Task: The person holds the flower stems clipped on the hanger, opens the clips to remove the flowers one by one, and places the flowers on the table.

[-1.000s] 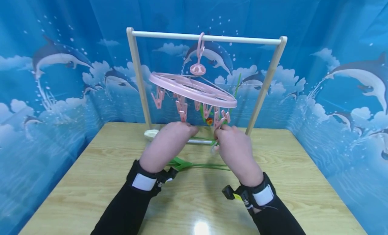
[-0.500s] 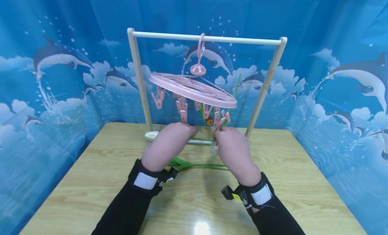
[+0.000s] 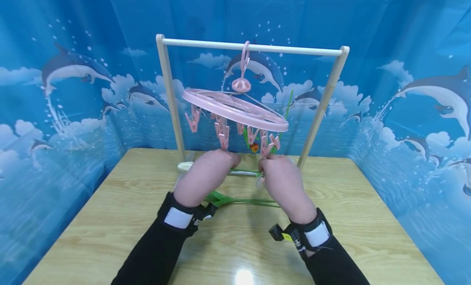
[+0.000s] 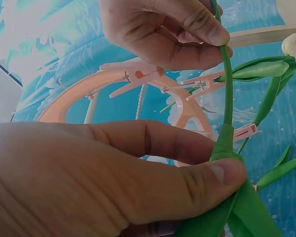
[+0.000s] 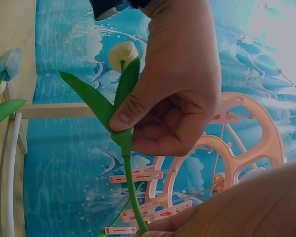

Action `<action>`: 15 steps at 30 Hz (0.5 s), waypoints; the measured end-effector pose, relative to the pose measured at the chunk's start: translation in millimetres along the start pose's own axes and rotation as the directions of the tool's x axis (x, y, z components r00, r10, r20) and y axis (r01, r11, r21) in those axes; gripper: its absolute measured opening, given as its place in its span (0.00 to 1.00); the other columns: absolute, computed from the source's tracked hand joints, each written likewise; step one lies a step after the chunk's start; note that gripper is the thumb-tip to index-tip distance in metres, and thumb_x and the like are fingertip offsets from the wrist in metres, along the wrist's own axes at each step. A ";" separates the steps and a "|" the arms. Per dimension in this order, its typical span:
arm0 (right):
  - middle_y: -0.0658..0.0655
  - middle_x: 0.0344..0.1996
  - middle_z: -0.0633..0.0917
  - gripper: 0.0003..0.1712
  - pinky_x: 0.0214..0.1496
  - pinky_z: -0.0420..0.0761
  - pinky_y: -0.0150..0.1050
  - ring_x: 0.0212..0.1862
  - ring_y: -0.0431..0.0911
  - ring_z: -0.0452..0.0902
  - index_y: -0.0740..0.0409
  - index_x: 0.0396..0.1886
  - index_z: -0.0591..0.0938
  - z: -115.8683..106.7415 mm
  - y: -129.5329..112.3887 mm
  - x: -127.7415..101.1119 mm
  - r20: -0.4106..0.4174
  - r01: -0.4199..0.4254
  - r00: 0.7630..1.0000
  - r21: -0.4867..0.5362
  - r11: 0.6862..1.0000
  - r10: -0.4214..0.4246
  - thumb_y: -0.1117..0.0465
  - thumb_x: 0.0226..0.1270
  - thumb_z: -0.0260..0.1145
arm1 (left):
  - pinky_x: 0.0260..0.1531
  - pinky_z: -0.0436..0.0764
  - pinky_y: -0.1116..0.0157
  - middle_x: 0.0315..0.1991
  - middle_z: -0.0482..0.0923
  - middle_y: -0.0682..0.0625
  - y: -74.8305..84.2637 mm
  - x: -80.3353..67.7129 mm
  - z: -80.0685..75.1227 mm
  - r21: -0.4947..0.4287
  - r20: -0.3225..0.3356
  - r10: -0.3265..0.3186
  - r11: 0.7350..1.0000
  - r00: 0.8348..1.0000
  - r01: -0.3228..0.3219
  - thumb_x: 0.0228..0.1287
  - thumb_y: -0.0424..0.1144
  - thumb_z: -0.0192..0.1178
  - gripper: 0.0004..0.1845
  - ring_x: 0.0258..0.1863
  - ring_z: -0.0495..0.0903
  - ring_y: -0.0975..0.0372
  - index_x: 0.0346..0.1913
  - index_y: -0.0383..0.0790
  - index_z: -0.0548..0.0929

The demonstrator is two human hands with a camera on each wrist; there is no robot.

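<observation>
Both hands are raised under a pink round clip hanger (image 3: 235,107) that hangs from a wooden rack (image 3: 250,46). My left hand (image 3: 206,172) grips an artificial flower by its green stem (image 4: 227,89), thumb (image 4: 212,180) pressed where the leaves begin. The flower's cream tulip bud (image 5: 122,52) shows past the left hand (image 5: 182,79). My right hand (image 3: 283,178) pinches the same stem higher up, close to a pink clip (image 3: 264,146) on the hanger's near rim. In the left wrist view the right hand (image 4: 172,29) sits in front of the pink clips (image 4: 138,76).
Another flower's green stem (image 3: 285,109) and its orange bud (image 3: 254,146) hang on the far side of the hanger. Green leaves (image 3: 228,201) and a pale flower (image 3: 184,166) lie on the wooden table (image 3: 110,219). A bluish tulip (image 5: 7,64) lies near the rack's base. Blue dolphin curtains enclose the table.
Both hands have shifted very slightly; their hold on the stem is unchanged.
</observation>
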State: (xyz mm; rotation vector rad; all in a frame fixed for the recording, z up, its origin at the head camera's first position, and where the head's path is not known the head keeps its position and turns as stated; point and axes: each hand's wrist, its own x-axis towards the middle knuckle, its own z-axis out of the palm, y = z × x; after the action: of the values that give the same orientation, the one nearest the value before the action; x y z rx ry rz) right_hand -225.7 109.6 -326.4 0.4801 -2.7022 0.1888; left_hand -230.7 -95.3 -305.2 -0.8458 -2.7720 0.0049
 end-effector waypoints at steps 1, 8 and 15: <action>0.53 0.37 0.93 0.10 0.33 0.87 0.46 0.35 0.51 0.86 0.52 0.36 0.94 -0.1 0.4 -0.1 0.003 0.001 1.000 0.004 1.000 -0.001 0.72 0.67 0.75 | 0.24 0.70 0.68 0.28 0.80 0.57 0.0 0.4 0.6 -0.005 0.003 0.000 1.000 1.000 0.000 0.79 0.24 0.59 0.15 0.25 0.74 0.65 0.51 0.49 0.88; 0.53 0.37 0.93 0.08 0.33 0.87 0.43 0.36 0.49 0.87 0.53 0.37 0.94 1.6 2.4 -0.3 0.037 0.017 0.999 0.009 1.000 -0.017 0.70 0.66 0.77 | 0.24 0.63 0.68 0.25 0.75 0.57 -0.8 2.2 3.3 -0.048 0.040 -0.011 0.999 0.999 0.013 0.79 0.25 0.59 0.13 0.25 0.69 0.64 0.48 0.47 0.87; 0.54 0.37 0.92 0.07 0.36 0.88 0.43 0.36 0.49 0.86 0.54 0.38 0.93 7.0 4.3 0.6 0.088 0.018 0.996 0.013 1.000 -0.019 0.70 0.66 0.76 | 0.25 0.66 0.70 0.26 0.77 0.57 -2.2 2.8 5.8 -0.085 0.081 0.001 0.996 0.997 0.006 0.77 0.27 0.62 0.11 0.25 0.71 0.65 0.39 0.49 0.83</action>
State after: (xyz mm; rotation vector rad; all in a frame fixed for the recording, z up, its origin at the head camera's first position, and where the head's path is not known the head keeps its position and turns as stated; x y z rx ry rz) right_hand -230.2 112.1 -332.8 0.5281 -2.7830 0.1826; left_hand -235.5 -95.2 -310.0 -0.8821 -2.8669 -0.0810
